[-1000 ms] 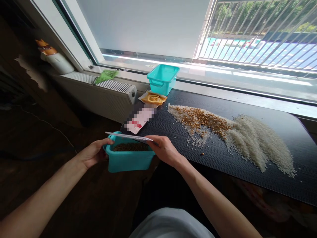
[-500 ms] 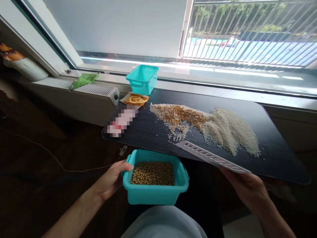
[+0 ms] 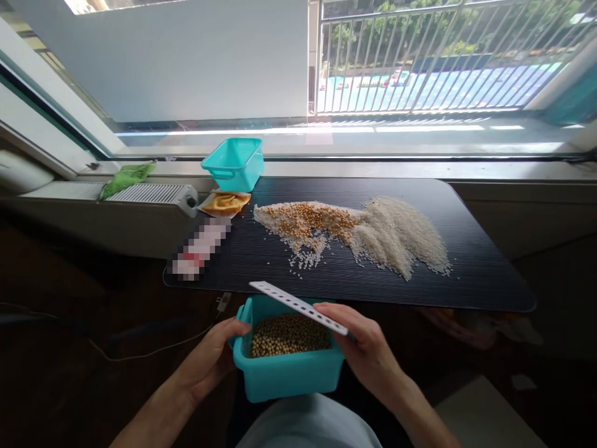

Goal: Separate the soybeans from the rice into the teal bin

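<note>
Below the table's near edge, my left hand (image 3: 218, 348) grips the left rim of a turquoise plastic tub (image 3: 291, 376), its thumb over the edge. Inside lie many round, tan soybeans (image 3: 280, 336). My right hand (image 3: 361, 336) pinches one end of a flat white strip with a row of holes (image 3: 298, 305). The strip slants across the top of the tub, partly hiding its far side. Whether my right hand also touches the tub's right side, I cannot tell. On the table, a heap of white rice (image 3: 396, 233) adjoins rice mixed with yellow-orange soybeans (image 3: 312, 218).
The dark table (image 3: 471, 267) stands against the window sill. A second turquoise tub (image 3: 236, 165) sits at its back left, behind an orange-brown packet (image 3: 226, 202) and a blurred-out item (image 3: 200, 249). A radiator (image 3: 149, 194) with a green cloth (image 3: 128, 178) is further left.
My right hand has brought the white strip left from the table's front edge to over the bean tub. My left hand still holds the tub. The view has turned rightward.
</note>
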`<action>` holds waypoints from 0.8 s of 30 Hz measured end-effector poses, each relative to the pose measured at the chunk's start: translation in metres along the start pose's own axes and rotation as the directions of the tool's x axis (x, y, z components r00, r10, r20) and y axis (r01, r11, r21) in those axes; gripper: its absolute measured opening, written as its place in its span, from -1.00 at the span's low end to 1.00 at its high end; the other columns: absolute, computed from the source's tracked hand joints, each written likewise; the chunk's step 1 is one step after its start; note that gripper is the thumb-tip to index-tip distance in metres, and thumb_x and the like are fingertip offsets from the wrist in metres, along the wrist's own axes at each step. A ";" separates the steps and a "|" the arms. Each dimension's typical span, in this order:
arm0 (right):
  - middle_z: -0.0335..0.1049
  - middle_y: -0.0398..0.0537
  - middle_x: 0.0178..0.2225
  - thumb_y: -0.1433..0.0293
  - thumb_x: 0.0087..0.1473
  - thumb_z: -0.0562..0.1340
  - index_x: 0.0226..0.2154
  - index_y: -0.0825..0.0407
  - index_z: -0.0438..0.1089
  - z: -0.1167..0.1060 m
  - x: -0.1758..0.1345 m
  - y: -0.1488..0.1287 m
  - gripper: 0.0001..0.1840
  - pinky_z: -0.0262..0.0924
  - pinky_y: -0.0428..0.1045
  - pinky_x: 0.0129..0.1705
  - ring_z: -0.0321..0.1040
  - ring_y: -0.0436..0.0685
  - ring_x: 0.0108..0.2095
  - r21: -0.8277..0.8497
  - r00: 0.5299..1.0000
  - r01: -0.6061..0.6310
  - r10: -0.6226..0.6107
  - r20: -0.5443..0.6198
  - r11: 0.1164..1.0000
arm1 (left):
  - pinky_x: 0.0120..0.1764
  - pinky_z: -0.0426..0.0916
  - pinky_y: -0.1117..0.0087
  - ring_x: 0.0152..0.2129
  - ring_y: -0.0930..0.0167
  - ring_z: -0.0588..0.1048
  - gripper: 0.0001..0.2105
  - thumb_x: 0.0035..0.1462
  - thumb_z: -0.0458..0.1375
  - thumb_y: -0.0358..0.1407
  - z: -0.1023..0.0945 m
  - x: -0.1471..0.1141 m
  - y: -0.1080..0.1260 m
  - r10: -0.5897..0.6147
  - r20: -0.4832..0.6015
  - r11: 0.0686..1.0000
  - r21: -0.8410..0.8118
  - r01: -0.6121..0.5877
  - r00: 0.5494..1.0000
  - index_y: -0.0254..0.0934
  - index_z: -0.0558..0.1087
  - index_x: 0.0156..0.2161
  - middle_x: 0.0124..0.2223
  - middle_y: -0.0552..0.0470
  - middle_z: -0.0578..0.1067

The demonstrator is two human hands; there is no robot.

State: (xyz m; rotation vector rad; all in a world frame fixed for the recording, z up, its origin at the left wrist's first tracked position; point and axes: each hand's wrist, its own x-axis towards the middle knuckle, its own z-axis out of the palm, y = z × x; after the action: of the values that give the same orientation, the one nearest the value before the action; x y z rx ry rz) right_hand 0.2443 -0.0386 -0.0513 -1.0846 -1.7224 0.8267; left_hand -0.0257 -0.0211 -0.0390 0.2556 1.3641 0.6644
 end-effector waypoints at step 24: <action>0.53 0.06 -0.01 0.54 0.21 0.08 0.04 0.00 0.45 -0.057 -0.016 0.038 -0.59 0.41 0.08 0.04 0.51 0.18 -0.04 -0.621 0.924 -0.132 -0.130 -0.359 0.773 | -0.51 0.43 0.45 -0.60 0.48 0.40 -0.89 -0.08 0.30 -0.44 0.025 0.021 -0.012 -0.014 -0.009 1.000 0.017 0.014 1.000 -0.33 0.44 -0.43 -0.50 0.10 0.42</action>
State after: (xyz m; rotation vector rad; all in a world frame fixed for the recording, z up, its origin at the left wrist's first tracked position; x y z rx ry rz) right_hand 0.3124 -0.0347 -0.0696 -1.5739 -1.6834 -0.0300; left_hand 0.0035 -0.0134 -0.0578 0.2569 1.3799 0.6428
